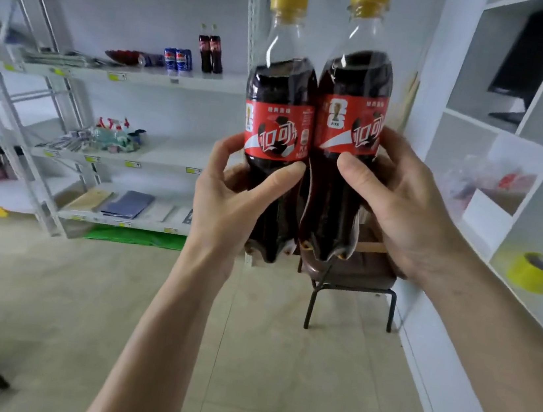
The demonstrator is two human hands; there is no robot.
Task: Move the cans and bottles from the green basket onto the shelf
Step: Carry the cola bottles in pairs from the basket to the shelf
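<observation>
A person holds two cola bottles upright, side by side and touching, above a tiled floor. The left hand (230, 193) wraps the left bottle (278, 130); the right hand (397, 208) clasps the right bottle (349, 129). On the far shelf (135, 75) at left stand two blue cans (178, 59) and two small cola bottles (211, 52).

Glossy clear plastic bottles (276, 144); matt white metal shelf (149, 77); smooth floor tiles (243, 357).
</observation>
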